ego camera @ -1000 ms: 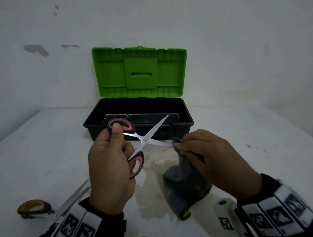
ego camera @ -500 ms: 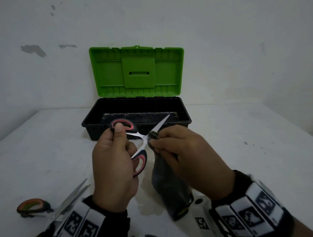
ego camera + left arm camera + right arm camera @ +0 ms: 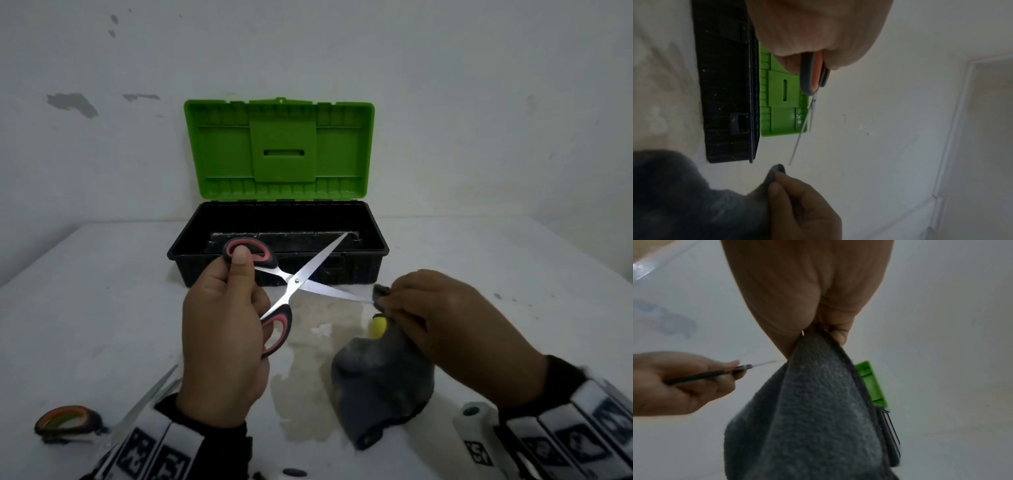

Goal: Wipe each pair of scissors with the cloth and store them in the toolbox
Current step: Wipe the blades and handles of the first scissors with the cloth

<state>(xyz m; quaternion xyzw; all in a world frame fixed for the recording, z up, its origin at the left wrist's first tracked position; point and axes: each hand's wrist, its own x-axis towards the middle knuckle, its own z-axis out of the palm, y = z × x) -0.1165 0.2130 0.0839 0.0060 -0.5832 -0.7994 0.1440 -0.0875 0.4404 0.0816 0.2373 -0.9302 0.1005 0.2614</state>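
While wiping: scissors gripped by left hand, blades spread; cloth pinched at blade tip by right hand; next, probably other blade, then toolbox.

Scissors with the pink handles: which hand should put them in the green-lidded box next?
Probably the left hand: it already grips the scissors by the handles, just in front of the open toolbox. The right hand is busy pinching the cloth at a blade tip.
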